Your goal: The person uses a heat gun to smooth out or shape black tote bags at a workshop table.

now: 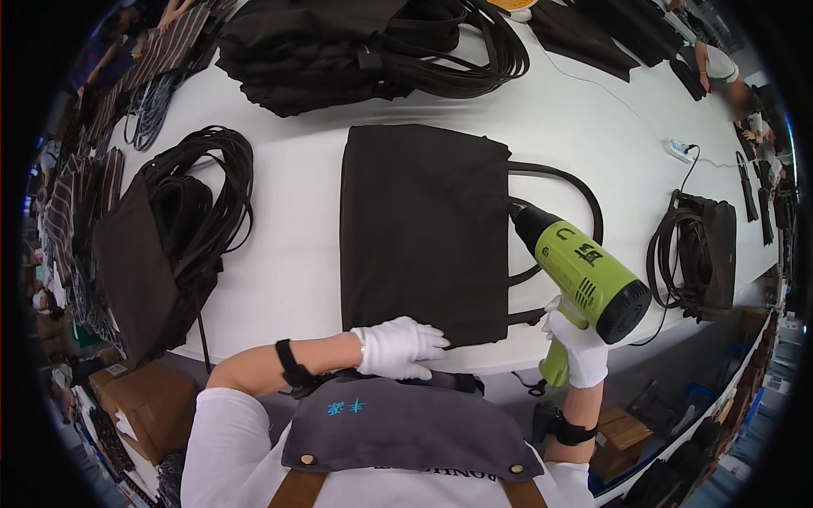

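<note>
A folded dark cloth piece (423, 229) lies flat on the white table (292, 203), with strap loops (584, 188) reaching out from its right edge. My right hand (582, 351), in a white glove, grips the handle of a green and black heat gun (584, 271). The gun's nozzle points up and left, at the cloth's right edge beside the upper strap end. My left hand (398, 347), also gloved in white, rests on the near edge of the cloth with its fingers stretched out. It holds nothing.
Dark cloth bundles with looped straps lie at the far side (313, 59), on the left (140, 254) and on the right (716, 254). A white power strip (679, 151) with a cable sits at the right. Cardboard boxes (157, 402) stand below the table. Other people work around the edges.
</note>
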A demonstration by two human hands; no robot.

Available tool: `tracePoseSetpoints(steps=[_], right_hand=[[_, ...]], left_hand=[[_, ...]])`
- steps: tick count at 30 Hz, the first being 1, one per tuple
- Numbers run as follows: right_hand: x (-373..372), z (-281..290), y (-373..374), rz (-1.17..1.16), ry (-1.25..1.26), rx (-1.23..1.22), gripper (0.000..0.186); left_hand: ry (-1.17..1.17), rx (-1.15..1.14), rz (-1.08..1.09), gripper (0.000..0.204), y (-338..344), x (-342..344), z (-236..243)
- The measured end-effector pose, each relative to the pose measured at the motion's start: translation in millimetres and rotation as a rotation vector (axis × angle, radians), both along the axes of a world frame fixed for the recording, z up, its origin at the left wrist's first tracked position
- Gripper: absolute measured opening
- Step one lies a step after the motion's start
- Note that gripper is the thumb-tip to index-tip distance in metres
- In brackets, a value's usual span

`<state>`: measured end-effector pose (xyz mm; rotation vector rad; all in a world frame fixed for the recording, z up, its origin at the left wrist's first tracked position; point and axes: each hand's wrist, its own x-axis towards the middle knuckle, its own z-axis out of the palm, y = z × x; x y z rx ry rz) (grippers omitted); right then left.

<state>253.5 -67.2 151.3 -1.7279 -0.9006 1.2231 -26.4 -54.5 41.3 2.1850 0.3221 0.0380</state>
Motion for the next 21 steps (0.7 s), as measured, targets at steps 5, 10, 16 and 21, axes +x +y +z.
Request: tracePoseSetpoints(steps=[5,10,16,21], right_hand=[[22,15,-43,0.521,-0.49,-0.02,0.031],[22,24,-74,0.663,-0.676,0.266,0.035],[3,12,-82,0.336,-0.287,0.056,0.028],[-23,14,-87,0.267,-0.194,-0.029,0.026]], left_hand=[[-0.012,-0.447,0.894,0.021,5,-70,40],[-0.016,-0.542,1.56,0.03,2,-118,5],[0.09,-0.665,1.452,0.042,-10,-91,-8],[0.089,-0.82,1.422,0.048,-20,-91,-31]])
